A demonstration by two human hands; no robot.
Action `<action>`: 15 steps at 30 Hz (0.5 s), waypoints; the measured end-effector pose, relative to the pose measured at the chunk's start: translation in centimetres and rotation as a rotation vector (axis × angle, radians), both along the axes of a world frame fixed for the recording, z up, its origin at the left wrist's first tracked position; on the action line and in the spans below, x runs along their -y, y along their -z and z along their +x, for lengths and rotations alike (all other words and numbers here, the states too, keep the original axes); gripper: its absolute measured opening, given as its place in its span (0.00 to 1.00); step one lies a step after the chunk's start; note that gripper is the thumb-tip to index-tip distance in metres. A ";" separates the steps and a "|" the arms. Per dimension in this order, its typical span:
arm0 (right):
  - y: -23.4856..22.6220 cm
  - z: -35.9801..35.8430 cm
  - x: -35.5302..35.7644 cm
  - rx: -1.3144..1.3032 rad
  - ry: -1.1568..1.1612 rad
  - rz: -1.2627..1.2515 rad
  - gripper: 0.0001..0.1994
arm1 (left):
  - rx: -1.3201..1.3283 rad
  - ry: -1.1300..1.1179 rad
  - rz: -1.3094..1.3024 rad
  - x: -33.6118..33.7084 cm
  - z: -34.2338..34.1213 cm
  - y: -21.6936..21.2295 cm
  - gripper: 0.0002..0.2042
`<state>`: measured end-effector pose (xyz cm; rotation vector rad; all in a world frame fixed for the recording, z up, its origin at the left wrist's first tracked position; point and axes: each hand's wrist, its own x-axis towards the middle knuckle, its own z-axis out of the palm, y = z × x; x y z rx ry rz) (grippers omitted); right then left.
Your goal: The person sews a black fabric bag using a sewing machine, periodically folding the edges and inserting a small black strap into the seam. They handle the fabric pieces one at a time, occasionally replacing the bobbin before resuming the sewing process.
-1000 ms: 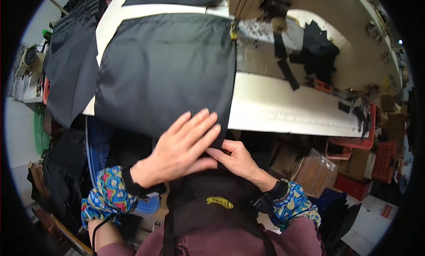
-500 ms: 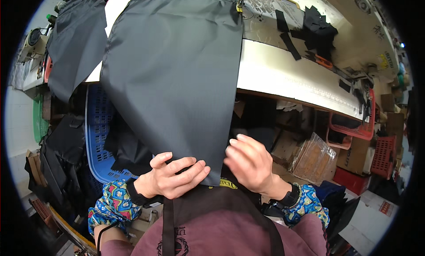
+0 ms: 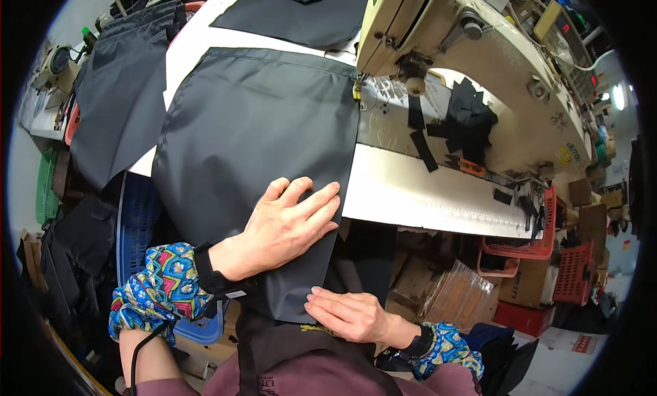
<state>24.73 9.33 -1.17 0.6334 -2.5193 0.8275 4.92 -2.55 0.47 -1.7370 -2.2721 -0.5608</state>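
Observation:
A dark grey-black fabric panel (image 3: 253, 115) spreads across the white table and hangs over its near edge toward my lap. Its far right corner lies under the needle area (image 3: 357, 86) of a cream sewing machine (image 3: 506, 60). My left hand (image 3: 277, 228) rests on top of the panel close to its right edge, palm down with fingers stretched out. Lower down, my right hand (image 3: 352, 317) has its fingers closed on the panel's right edge near the bottom, its thumb partly hidden.
Black fabric scraps (image 3: 472, 119) and orange-handled snips (image 3: 471, 167) lie under the machine arm. Another black piece (image 3: 294, 16) lies at the back. More black fabric (image 3: 120, 88) hangs at left. Below the table stand a blue basket (image 3: 133, 225) and red baskets (image 3: 575, 273).
My left hand has moved up the panel and lies flatter. The right hand has moved down and closed on the edge. The view has tilted up, showing more of the machine.

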 end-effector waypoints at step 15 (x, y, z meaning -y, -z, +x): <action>-0.6 -5.6 -4.6 -0.089 0.101 0.102 0.09 | 0.009 0.027 -0.031 -5.0 -6.4 -0.8 0.17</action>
